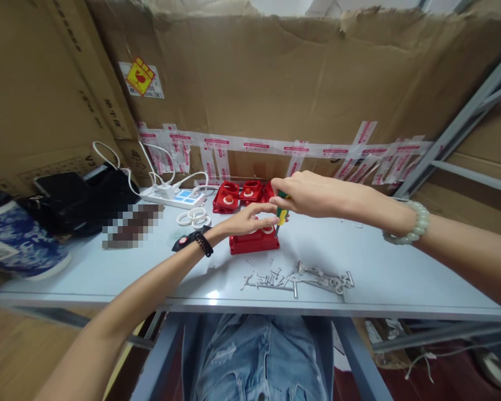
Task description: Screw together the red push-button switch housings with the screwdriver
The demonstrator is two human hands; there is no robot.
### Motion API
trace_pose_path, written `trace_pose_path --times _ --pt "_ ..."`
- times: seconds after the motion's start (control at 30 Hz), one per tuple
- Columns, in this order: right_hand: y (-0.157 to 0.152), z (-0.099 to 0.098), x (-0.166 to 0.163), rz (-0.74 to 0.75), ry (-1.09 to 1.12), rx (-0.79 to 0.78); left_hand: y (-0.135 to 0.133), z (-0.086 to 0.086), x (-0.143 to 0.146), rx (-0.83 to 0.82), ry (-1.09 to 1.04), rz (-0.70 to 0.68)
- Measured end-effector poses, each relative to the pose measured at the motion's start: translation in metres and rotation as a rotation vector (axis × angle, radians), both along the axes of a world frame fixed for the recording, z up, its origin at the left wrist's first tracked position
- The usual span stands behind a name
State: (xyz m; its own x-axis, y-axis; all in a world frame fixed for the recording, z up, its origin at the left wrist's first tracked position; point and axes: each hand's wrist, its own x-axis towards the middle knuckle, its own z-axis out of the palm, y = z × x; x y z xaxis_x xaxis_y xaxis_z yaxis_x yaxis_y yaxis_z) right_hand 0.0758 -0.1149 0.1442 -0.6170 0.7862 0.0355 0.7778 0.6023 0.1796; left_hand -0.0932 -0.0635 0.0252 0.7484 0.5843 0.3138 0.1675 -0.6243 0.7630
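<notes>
My right hand [307,192] is wrapped round the top of a screwdriver [282,216] with a green and yellow handle, held upright. Its metal shaft meets the right end of a red box-like housing [254,245] on the table. Reaching in from the left, my left hand [248,221] has its thumb and fingers closed about the lower part of the same handle, above the housing. White rings show on top of the housing, partly hidden by that hand. Loose screws [275,274] lie in front of it.
More red housings [226,197] stand behind. Several white rings [194,216], a black pouch [181,243] and a power strip [175,196] lie left. Metal rods with cords [321,278] are near the front edge. A cardboard wall [267,78] closes the back; a blue-white container [23,239] stands far left.
</notes>
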Motion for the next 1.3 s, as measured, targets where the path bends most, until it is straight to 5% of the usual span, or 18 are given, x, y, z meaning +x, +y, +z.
trace_pose_path --times 0.2,0.4,0.7,0.87,1.17,1.3 --pt "-0.002 0.005 -0.001 0.150 -0.023 -0.092 0.001 -0.004 0.004 -0.009 -0.109 0.029" --pt "0.002 0.004 -0.002 0.076 -0.016 -0.111 -0.004 0.002 -0.001 -0.092 -0.056 -0.012" --pt "-0.007 -0.001 -0.021 -0.127 -0.077 0.118 0.009 -0.009 0.007 -0.031 -0.202 0.019" --pt "-0.002 0.004 -0.014 -0.025 -0.048 -0.051 0.006 -0.007 0.003 -0.015 -0.181 0.056" --pt "-0.004 0.010 0.000 0.182 -0.055 -0.099 0.003 -0.004 0.002 -0.073 -0.107 -0.019" --pt "-0.007 0.009 -0.012 0.100 -0.086 -0.041 0.006 -0.008 0.002 -0.026 -0.145 0.055"
